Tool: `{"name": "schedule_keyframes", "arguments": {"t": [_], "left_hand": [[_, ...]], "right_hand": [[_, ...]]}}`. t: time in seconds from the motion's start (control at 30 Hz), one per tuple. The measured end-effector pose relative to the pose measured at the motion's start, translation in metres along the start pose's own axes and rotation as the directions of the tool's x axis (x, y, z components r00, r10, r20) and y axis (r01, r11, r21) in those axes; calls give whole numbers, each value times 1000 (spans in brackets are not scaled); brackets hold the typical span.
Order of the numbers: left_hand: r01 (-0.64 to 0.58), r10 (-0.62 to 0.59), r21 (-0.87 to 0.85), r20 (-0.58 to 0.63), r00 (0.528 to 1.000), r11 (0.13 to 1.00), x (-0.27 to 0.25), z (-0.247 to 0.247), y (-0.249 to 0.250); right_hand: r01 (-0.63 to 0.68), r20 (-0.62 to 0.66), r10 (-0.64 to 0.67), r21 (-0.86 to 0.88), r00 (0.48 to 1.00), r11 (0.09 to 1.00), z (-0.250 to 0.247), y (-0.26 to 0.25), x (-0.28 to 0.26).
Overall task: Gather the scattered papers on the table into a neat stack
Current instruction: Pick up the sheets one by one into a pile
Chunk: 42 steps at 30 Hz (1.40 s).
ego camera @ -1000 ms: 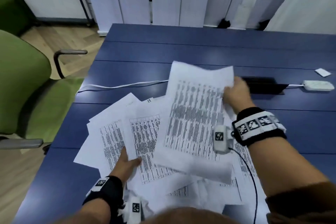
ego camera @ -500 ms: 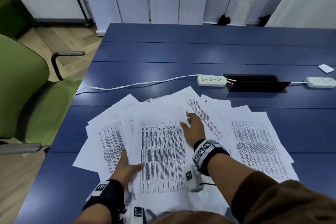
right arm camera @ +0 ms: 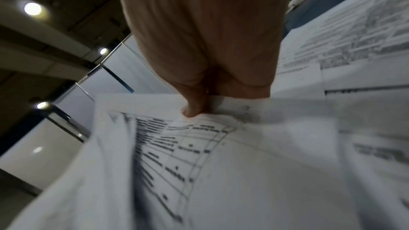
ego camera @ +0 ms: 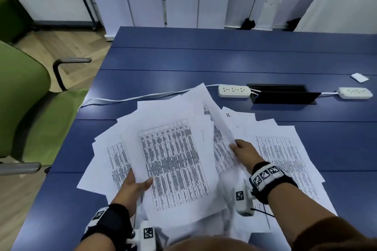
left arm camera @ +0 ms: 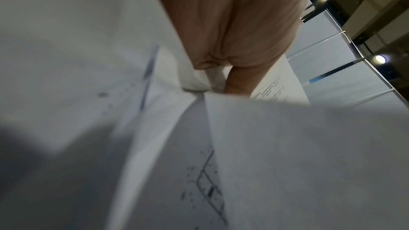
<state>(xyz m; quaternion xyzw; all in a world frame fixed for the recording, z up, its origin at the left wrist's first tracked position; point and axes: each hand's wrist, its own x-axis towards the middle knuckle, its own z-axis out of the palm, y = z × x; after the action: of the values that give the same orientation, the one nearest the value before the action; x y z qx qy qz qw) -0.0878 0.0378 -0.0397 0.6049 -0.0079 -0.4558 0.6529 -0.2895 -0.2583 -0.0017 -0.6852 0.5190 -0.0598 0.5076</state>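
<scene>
Several white printed sheets lie fanned over the near part of the blue table (ego camera: 204,59). A gathered bundle of sheets (ego camera: 175,161) with a printed table on top sits in the middle, lifted at its far end. My left hand (ego camera: 135,184) grips the bundle's near left edge, thumb on top (left arm camera: 238,83). My right hand (ego camera: 242,150) pinches the right edge of a raised sheet (ego camera: 216,120), thumb on the paper (right arm camera: 194,109). More loose sheets (ego camera: 285,159) lie flat to the right of my right hand, and others (ego camera: 106,157) stick out to the left.
Two white power strips (ego camera: 234,91) (ego camera: 355,92) and their white cable (ego camera: 130,99) lie beyond the papers, on either side of a black cable hatch (ego camera: 282,93). A small white card (ego camera: 359,77) lies far right. A green chair (ego camera: 28,108) stands left of the table.
My right hand laid a sheet on the pile, then moved right and took hold of another sheet's edge. The bundle's far end has lifted off the table. The left hand kept its place.
</scene>
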Motion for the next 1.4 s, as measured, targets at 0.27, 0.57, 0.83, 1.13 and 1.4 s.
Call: {"name": "schedule_keyframes", "arguments": {"t": [0.27,0.57,0.83,1.13,1.4], "left_hand": [[31,-31,32,-3,1000,999,-2,-1,-5],[-41,53,145,-80,995,989,-10,7,-3],[-166,174,260,-9,985,951,-22,22,15],[-39,38,181,13,999,983,-25,24,20],[-110,148,433,-55,987,895,-9,12,0]], "right_hand": [[-95,225,180,-345,958,934,26,-8,-39],[248,-490,-357,-275,795,929,-54,-95,-72],[182,-237,-202,-106,950,978,-12,-70,-59],[141,236,-56,-361,970,922,67,-11,-53],[-87,-159,22,-416,987,905,0,1,-13]]}}
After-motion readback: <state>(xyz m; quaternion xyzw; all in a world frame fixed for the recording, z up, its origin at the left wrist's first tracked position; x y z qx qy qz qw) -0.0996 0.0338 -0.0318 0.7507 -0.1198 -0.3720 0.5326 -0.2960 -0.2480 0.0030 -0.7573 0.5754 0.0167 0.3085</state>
